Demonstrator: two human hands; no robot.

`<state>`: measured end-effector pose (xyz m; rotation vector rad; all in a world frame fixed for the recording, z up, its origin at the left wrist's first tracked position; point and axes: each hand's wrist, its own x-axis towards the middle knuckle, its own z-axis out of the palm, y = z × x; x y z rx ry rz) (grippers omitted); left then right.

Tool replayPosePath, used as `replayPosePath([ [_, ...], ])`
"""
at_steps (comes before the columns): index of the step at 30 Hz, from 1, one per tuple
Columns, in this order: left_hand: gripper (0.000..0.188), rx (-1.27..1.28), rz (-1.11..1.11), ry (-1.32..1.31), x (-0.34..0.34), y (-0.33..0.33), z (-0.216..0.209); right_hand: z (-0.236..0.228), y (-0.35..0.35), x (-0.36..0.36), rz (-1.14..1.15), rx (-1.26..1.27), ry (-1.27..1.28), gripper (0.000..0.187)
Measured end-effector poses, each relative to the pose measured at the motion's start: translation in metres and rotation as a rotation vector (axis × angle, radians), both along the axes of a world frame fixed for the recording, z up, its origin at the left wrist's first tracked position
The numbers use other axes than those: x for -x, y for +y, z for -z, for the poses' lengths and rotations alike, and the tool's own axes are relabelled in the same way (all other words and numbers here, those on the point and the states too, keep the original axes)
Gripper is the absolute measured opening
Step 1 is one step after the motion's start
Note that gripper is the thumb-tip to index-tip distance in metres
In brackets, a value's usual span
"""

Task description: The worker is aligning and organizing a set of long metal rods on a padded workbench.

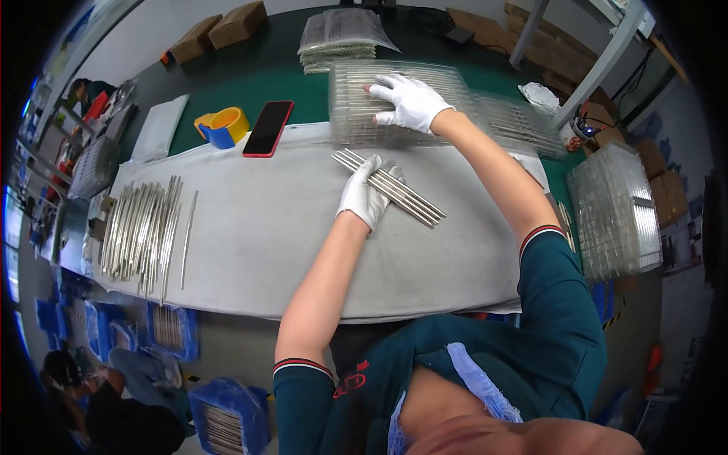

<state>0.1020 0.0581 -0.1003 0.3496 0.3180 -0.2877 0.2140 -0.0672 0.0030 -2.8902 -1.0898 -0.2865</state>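
My left hand (367, 191), in a white glove, is closed around a small bundle of shiny metal rods (413, 202) above the middle of the grey cloth. The rods slant from upper left to lower right. Farther off, my right hand (409, 103), gloved with bare tips on the thumb and a finger, lies over a clear plastic tray (353, 114) with rows of long slots. Its fingers are spread, and I see nothing gripped in them. What sits in the slots beneath the palm is hidden.
Many loose metal rods (140, 235) lie at the left of the cloth (250, 250). A red-edged phone (269, 129) and a yellow-and-blue tape roll (224, 127) lie beyond. More clear trays (614, 212) stand at the right; blue crates (227, 417) sit below the table.
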Motion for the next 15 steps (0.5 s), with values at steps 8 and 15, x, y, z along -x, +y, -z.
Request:
replayPosePath([
  [8, 0.021, -0.114, -0.057, -0.003, 0.011, -0.009, -0.018, 0.003, -0.005, 0.008, -0.076, -0.024, -0.046, 0.065],
  [15, 0.029, -0.338, -0.042, -0.263, 0.031, -0.001, -0.058, 0.021, -0.029, 0.095, -0.043, -0.98, 0.921, 0.055],
])
